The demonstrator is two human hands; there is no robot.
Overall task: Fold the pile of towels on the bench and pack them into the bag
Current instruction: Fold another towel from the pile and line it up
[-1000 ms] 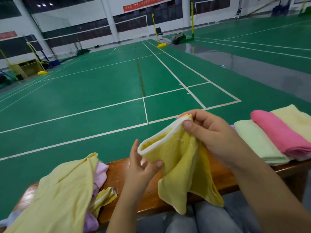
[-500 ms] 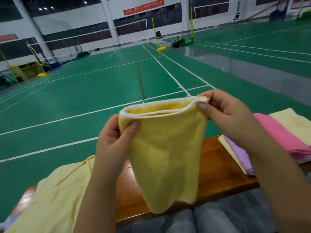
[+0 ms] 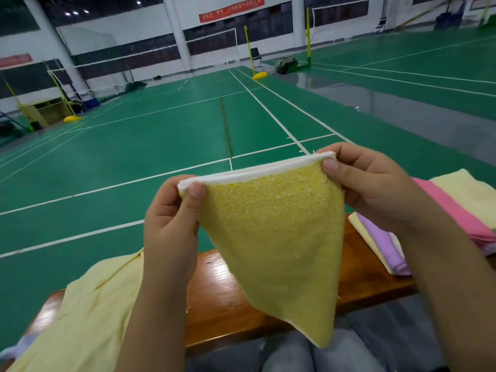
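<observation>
A yellow towel [image 3: 273, 237] with a white border hung in the air at the centre of the view, folded double along its top edge and tapering to a point at about 6 o'clock, in front of the person's grey trousers [image 3: 322, 355]. The left hand [image 3: 171, 218] pinched the top corner at 9 o'clock of the towel, thumb on the near face and curled fingers behind it. The right hand [image 3: 375, 183] pinched the opposite corner at 2 o'clock in the same way, thumb toward the camera, the other fingers bent round the border. The top edge was pulled straight between the two hands and sloped up toward the right.

Behind the towel ran a glossy wooden bench [image 3: 230, 299]. On it, at 8 o'clock, lay a loose heap of pale yellow cloth [image 3: 88, 312]. At 3 o'clock sat a stack of folded towels [image 3: 453, 210]: pale yellow, purple and pink ones, lying against each other. Beyond the bench stretched a green court floor [image 3: 134, 146] marked with white lines.
</observation>
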